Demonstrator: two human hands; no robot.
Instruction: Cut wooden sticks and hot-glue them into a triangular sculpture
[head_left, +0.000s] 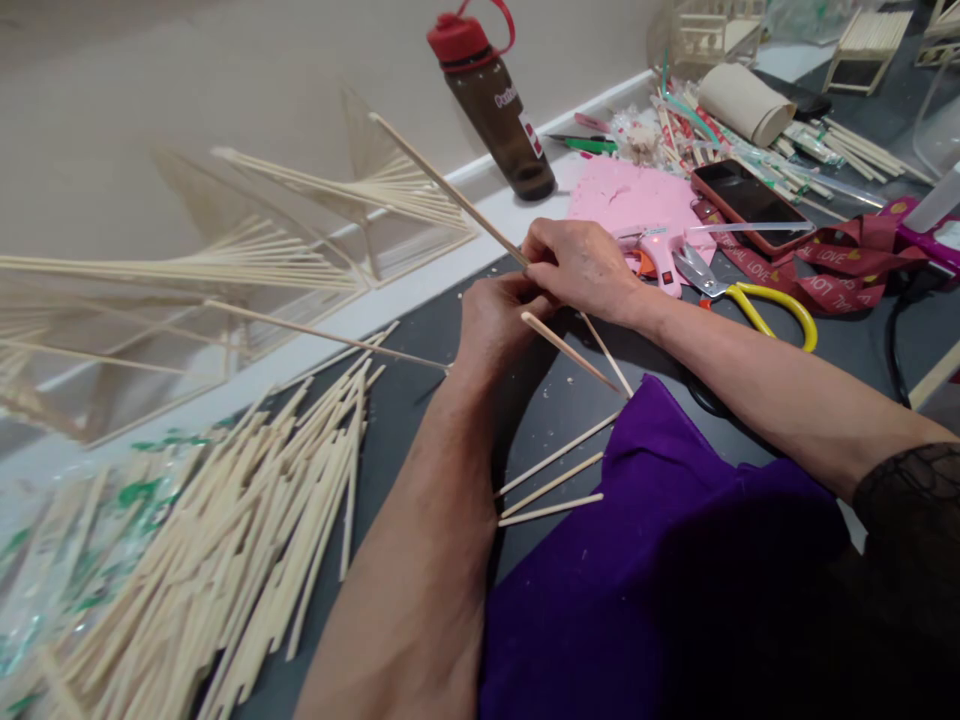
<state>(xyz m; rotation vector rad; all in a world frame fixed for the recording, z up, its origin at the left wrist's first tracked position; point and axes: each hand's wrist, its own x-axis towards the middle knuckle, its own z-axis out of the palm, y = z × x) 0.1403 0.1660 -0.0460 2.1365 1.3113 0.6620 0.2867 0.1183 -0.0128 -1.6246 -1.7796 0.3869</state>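
Observation:
My right hand (585, 265) is closed, its fingertips pinching the lower end of a long wooden stick (446, 185) that slants up to the left. Close against it, my left hand (495, 310) is closed at the same end, its fingertips partly hidden by the right hand. Another thin stick (322, 335) runs behind my left wrist. Below my hands, a stick (570, 350) slants towards the purple cloth (660, 480), with several more sticks (551, 485) beside my left forearm. Whether these sticks are joined to the held one cannot be made out.
Loose chopsticks (255, 500) pile at left beside plastic wrappers (45, 570). Stick-built twisted frames (315, 265) stand along the wall. A brown bottle (499, 120), pink glue gun (660, 255), yellow-handled scissors (757, 305), phone (750, 205) and red ribbon (832, 265) lie beyond my hands.

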